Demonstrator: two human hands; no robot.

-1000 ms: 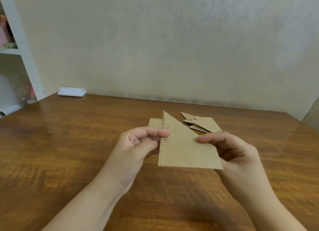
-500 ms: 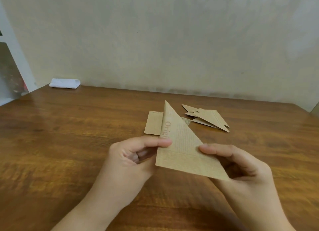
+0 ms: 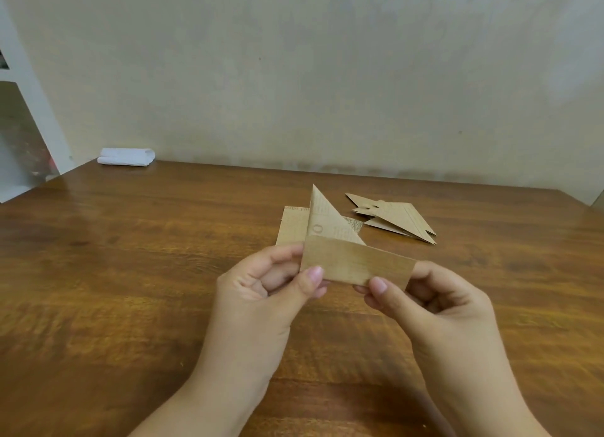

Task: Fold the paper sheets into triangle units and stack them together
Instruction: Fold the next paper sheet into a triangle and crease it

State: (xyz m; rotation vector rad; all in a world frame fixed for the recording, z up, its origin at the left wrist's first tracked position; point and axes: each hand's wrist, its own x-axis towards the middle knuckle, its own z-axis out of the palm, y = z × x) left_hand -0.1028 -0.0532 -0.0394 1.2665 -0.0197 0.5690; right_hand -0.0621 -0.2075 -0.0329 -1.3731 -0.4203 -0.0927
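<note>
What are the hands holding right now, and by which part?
Both hold the half-folded sheet by its folded-up bottom strip: the left hand pinches the strip's left end, the right hand its right end.

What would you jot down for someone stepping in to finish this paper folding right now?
Left hand: grip pinches the half-folded paper unit at its left corner.
Right hand: grip pinches its right end.
The unit is held above the table, its bottom strip folded up.
Done: a stack of finished triangles lies behind.
Left: finish this unit, fold the flat sheet, add both to the stack.
</note>
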